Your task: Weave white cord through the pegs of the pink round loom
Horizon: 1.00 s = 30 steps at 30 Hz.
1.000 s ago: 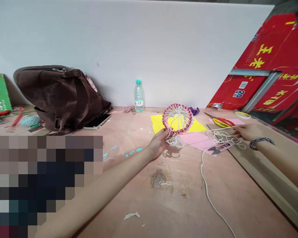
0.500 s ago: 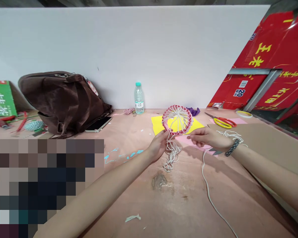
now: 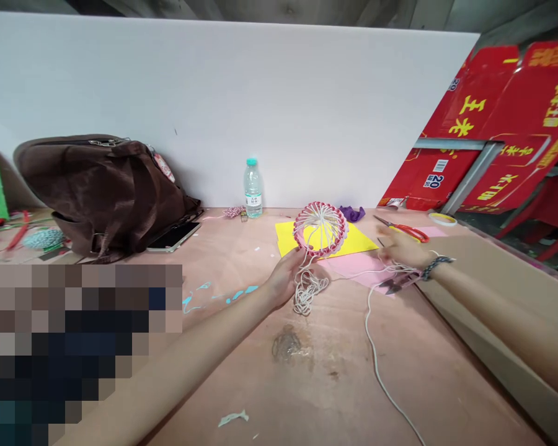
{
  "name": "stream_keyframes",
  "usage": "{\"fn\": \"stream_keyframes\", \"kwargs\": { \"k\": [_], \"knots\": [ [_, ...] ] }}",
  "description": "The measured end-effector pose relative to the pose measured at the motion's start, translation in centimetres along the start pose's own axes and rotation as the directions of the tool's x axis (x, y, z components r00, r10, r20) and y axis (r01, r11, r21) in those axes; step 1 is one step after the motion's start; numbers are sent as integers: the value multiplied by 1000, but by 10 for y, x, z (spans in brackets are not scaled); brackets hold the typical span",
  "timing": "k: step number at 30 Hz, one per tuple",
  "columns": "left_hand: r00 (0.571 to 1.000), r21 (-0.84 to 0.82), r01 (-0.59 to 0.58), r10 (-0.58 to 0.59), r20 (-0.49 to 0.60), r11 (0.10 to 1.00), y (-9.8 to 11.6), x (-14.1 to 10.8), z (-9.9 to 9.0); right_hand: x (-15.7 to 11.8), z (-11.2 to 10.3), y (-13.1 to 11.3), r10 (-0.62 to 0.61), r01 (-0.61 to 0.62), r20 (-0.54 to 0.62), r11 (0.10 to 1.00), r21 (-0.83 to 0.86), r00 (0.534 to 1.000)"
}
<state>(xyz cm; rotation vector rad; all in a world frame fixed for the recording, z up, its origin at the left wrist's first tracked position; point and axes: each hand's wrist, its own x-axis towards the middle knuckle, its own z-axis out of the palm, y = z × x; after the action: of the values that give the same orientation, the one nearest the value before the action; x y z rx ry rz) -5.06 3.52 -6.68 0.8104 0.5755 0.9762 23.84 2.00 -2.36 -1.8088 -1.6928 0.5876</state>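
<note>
My left hand (image 3: 283,275) is closed on the lower edge of a small hoop (image 3: 343,232) wrapped in pink and red, with white cords strung across it like spokes. Below the hoop, beside my left fingers, dangles a tangled bundle of white cord (image 3: 309,291). My right hand (image 3: 405,249), wearing a braided bracelet, is off to the right near the red-and-yellow-handled scissors (image 3: 411,232). Motion blurs its fingers, so what they hold, if anything, is unclear. White cord strands run under that hand, and one long cord (image 3: 376,365) trails to the front edge.
Yellow paper (image 3: 286,236) and pink paper (image 3: 353,266) lie beneath and beside the hoop. A water bottle (image 3: 253,192) stands by the white board. On the left are a brown bag (image 3: 106,192) and a phone (image 3: 179,237); to the right lie cardboard (image 3: 493,272) and a tape roll (image 3: 442,219).
My right hand has moved away from the hoop to the right, toward the scissors. My left hand still holds the hoop. The whole view has shifted slightly.
</note>
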Motion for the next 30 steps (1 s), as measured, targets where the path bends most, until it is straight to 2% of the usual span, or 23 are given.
{"fn": "stream_keyframes", "kwargs": {
  "k": [2, 3, 5, 6, 9, 12, 14, 16, 17, 19, 21, 23, 24, 25, 26, 28, 29, 30],
  "knots": [
    [1000, 3, 0, 0, 12, 1000, 0, 0, -1, -10, 34, -31, -101, 80, 204, 991, 105, 974],
    [1000, 4, 1, -1, 23, 1000, 0, 0, -1, -15, 46, -43, -205, 117, 369, 962, 248, 907],
    [999, 4, -3, 3, 42, 1000, 0, 0, -1, -21, 59, -56, -293, 120, 478, 925, 360, 828],
    [999, -1, -11, 11, 44, 1000, 0, 0, -1, -21, 58, -55, -284, 114, 475, 928, 356, 833],
    [999, -21, -33, 34, 36, 999, 1, 0, 0, -13, 33, -27, -103, 56, 292, 985, 165, 951],
    [999, -17, -26, 26, 27, 1000, 1, -1, 1, -4, -13, 19, 70, -69, 31, 997, -33, 997],
    [1000, -9, -9, 9, 29, 1000, 2, -1, 1, -4, -41, 42, 130, -162, -196, 974, -156, 972],
    [1000, -11, 3, -3, 28, 1000, 3, -2, 2, -7, -55, 54, 99, -200, -380, 951, -236, 919],
    [1000, -14, 4, -4, 23, 1000, 4, -2, 2, -8, -55, 54, 56, -188, -439, 946, -264, 897],
    [1000, -21, -1, 2, 8, 1000, 4, -3, 3, -9, -40, 44, -57, -109, -481, 945, -309, 875],
    [1000, -20, -2, 2, 1, 1000, 5, -3, 4, -8, -9, 25, -169, 28, -424, 947, -319, 890],
    [1000, -10, -1, 1, -1, 1000, 6, -5, 6, -9, 27, 1, -271, 213, -243, 947, -241, 931],
    [1000, -6, -2, 2, 2, 1000, 6, -5, 6, -10, 44, -11, -303, 267, -175, 942, -202, 937],
    [1000, -2, -4, 4, 8, 1000, 7, -6, 7, -12, 57, -23, -340, 333, -51, 937, -106, 939],
    [1000, 0, -3, 3, 14, 1000, 7, -6, 7, -15, 68, -32, -370, 361, 127, 929, 85, 921],
    [1000, 6, -6, 6, 19, 1000, 7, -6, 7, -20, 77, -43, -402, 274, 370, 895, 352, 837],
    [1000, 8, -1, 1, 17, 1000, 7, -6, 6, -22, 76, -43, -396, 209, 430, 883, 420, 811],
    [1000, 10, 5, -5, 10, 1000, 6, -5, 5, -23, 71, -40, -368, 161, 444, 885, 437, 817]
  ]
}}
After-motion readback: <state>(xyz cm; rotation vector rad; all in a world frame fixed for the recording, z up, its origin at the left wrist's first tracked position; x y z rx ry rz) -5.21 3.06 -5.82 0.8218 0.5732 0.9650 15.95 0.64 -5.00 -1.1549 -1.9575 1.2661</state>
